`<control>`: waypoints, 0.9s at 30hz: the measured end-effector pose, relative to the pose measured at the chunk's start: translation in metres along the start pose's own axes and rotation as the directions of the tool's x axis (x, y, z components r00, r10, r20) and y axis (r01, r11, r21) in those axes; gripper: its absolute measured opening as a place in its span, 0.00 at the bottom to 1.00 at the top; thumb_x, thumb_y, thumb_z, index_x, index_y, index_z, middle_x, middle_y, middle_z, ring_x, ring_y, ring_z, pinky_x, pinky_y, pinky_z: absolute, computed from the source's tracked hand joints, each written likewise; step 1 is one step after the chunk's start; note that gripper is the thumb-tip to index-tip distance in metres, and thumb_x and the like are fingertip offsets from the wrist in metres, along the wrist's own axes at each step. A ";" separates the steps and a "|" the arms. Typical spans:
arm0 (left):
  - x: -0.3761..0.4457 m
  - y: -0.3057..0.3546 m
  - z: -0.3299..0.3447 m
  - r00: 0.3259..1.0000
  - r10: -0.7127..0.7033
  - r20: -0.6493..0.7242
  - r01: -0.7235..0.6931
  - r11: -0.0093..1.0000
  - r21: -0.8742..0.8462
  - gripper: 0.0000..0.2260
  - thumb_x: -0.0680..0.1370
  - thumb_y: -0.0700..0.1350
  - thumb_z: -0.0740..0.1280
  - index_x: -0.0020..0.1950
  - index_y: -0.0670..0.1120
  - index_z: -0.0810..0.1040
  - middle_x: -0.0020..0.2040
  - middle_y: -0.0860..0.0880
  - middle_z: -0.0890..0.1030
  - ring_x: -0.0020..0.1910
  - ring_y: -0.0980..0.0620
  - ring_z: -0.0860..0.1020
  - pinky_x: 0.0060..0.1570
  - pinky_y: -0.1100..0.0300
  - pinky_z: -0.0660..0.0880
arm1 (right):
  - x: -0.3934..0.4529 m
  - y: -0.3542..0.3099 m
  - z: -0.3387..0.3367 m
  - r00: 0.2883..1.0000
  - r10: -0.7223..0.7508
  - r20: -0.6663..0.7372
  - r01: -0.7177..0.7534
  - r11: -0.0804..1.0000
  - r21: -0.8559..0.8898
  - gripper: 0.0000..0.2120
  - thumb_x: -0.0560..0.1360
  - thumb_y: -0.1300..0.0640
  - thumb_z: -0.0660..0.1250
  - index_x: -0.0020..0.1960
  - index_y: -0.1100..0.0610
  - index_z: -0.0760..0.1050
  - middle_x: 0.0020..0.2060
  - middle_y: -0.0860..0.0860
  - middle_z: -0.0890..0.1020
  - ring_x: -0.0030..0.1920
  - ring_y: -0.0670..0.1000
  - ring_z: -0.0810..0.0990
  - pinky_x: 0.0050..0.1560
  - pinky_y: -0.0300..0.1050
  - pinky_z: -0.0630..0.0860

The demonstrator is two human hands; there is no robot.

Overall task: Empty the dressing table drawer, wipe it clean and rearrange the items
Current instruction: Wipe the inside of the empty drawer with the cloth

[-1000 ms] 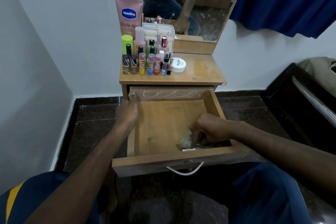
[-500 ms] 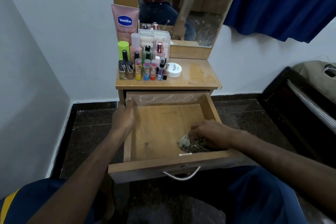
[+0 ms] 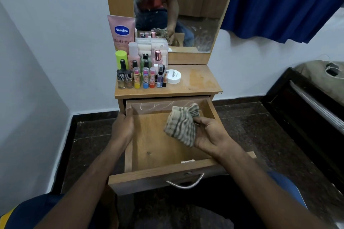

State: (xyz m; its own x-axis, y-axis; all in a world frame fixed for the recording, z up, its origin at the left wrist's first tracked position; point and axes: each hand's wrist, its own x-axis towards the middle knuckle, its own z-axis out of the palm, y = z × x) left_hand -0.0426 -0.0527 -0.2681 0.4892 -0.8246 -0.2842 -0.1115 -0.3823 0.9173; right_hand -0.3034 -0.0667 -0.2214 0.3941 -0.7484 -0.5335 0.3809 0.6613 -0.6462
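Note:
The wooden drawer (image 3: 158, 174) of the dressing table stands pulled out, its bare floor showing with nothing lying in it. My right hand (image 3: 210, 135) holds a striped grey-and-cream cloth (image 3: 181, 125) lifted above the drawer's right half. My left hand (image 3: 123, 128) grips the drawer's left wall near the back. Several cosmetic bottles (image 3: 143, 78), a white round jar (image 3: 173, 76) and a pink Vaseline tube (image 3: 122, 32) stand grouped on the left of the tabletop (image 3: 197, 82).
A mirror (image 3: 176, 9) rises behind the tabletop. A blue curtain (image 3: 283, 2) hangs at the upper right. A dark wooden bed frame (image 3: 305, 109) runs along the right. A white wall closes the left side, over dark tiled floor (image 3: 251, 130).
My right hand has lifted the cloth from the drawer's front right corner up and toward the back. My left hand has stayed on the drawer's left wall.

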 end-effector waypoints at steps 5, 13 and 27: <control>-0.001 0.002 0.001 1.000 0.006 -0.005 -0.006 1.000 0.002 0.29 0.87 0.64 0.51 0.78 0.47 0.72 0.74 0.44 0.75 0.73 0.40 0.74 0.73 0.41 0.69 | -0.009 0.005 0.017 1.000 -0.020 0.001 0.019 0.960 0.280 0.42 0.79 0.26 0.55 0.69 0.60 0.80 0.64 0.63 0.83 0.61 0.64 0.84 0.61 0.61 0.80; -0.004 0.003 -0.001 1.000 0.012 0.007 -0.012 1.000 0.000 0.28 0.86 0.64 0.53 0.77 0.45 0.72 0.70 0.45 0.77 0.70 0.41 0.75 0.70 0.42 0.72 | -0.001 0.012 0.023 0.951 -0.016 -0.308 0.096 0.965 0.246 0.18 0.81 0.62 0.64 0.68 0.68 0.73 0.59 0.68 0.83 0.58 0.66 0.84 0.58 0.63 0.81; -0.005 -0.003 -0.003 0.946 0.314 -0.075 -0.255 0.869 0.425 0.26 0.89 0.56 0.48 0.48 0.43 0.79 0.40 0.49 0.79 0.37 0.57 0.75 0.36 0.58 0.67 | 0.063 0.005 0.094 0.920 -0.255 -0.297 0.255 0.966 -0.041 0.14 0.83 0.69 0.57 0.43 0.55 0.71 0.35 0.51 0.73 0.34 0.48 0.71 0.37 0.45 0.72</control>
State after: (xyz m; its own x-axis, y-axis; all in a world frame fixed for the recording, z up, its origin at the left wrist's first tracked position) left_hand -0.0425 -0.0460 -0.2691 0.4928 -0.8692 0.0401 -0.5887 -0.2991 0.7509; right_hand -0.1985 -0.1057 -0.2066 0.0171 -0.8727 -0.4880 0.4339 0.4462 -0.7827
